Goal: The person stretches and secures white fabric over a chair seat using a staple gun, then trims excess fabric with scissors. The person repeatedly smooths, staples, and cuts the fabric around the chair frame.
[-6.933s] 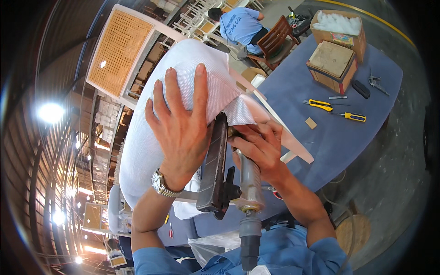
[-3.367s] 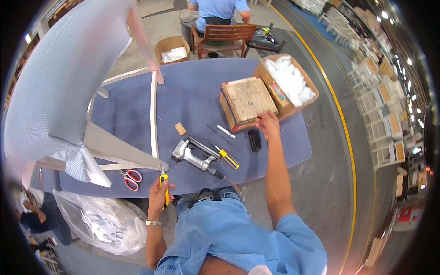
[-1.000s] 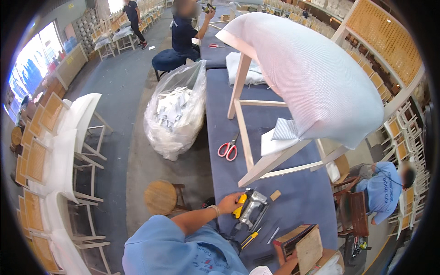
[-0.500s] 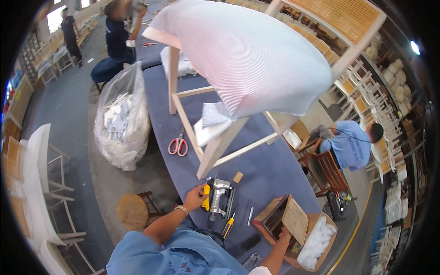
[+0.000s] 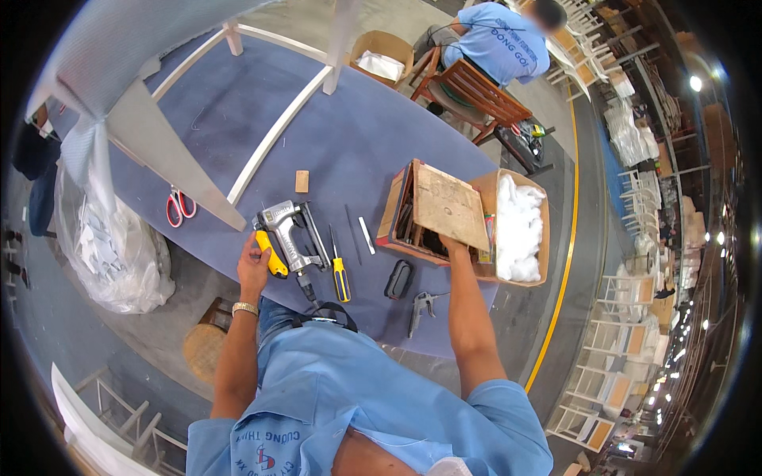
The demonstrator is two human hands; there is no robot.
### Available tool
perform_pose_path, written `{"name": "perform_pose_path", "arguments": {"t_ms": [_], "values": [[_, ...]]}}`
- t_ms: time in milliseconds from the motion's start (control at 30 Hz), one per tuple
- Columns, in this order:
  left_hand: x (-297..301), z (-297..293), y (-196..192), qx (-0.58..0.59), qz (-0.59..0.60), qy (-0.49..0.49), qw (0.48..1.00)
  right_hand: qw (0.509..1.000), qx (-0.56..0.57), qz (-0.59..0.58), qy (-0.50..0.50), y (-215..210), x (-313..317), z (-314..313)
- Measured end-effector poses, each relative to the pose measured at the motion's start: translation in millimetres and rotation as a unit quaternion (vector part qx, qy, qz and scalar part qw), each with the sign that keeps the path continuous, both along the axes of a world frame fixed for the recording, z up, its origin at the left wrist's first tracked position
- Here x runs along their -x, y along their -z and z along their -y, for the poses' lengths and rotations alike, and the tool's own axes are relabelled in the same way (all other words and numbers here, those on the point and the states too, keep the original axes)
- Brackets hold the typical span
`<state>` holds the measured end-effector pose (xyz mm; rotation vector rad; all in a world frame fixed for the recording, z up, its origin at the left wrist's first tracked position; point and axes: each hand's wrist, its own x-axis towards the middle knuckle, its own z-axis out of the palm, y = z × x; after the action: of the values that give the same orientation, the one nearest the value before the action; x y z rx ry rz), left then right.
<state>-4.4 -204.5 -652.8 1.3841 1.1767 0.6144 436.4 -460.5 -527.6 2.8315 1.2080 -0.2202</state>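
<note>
My left hand [image 5: 252, 263] has its fingers closed on the yellow utility knife [image 5: 271, 255], beside a silver staple gun [image 5: 289, 234] lying on the blue-grey table. My right hand [image 5: 454, 244] reaches under the near edge of a tilted wooden board [image 5: 451, 208] on top of a cardboard box [image 5: 387, 230]. That board hides its fingers. A yellow-handled screwdriver [image 5: 340, 278], a thin dark rod [image 5: 353, 230], a white strip [image 5: 366, 236] and a black case [image 5: 399, 279] lie between my hands. Nearer me is a grey air blow gun [image 5: 425, 309].
An upturned chair frame [image 5: 163, 147] with pale fabric stands at the left. Red-handled scissors [image 5: 179, 208] and a small wood block [image 5: 302, 182] lie near it. White stuffing fills a box [image 5: 520, 230] at right. A bag of scraps [image 5: 115, 254] and a stool [image 5: 208, 349] flank the table; a co-worker [image 5: 500, 44] sits beyond.
My view has swung right and downward, so the chair frame now sits farther left. My left hand stays at the utility knife, and my right hand stays under the board at the box.
</note>
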Motion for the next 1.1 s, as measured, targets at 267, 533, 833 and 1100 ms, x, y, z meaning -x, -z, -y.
{"name": "perform_pose_path", "arguments": {"t_ms": [267, 533, 833, 1100], "values": [[-3, -6, -5, -0.049, -0.029, 0.041, 0.998, 0.999, -0.027, 0.020, -0.013, 13, 9, -1], [-5, -7, -27, -0.006, -0.032, 0.045, 0.998, 0.961, -0.250, -0.110, 0.047, 117, -57, 17], [-52, 38, -102, -0.398, -0.211, 0.166, 0.877, 0.994, -0.071, -0.057, 0.065, 64, -37, 10], [-234, 100, -195, -0.234, 0.024, 0.523, 0.819, 0.990, -0.103, -0.026, 0.093, 45, -21, 4]]}}
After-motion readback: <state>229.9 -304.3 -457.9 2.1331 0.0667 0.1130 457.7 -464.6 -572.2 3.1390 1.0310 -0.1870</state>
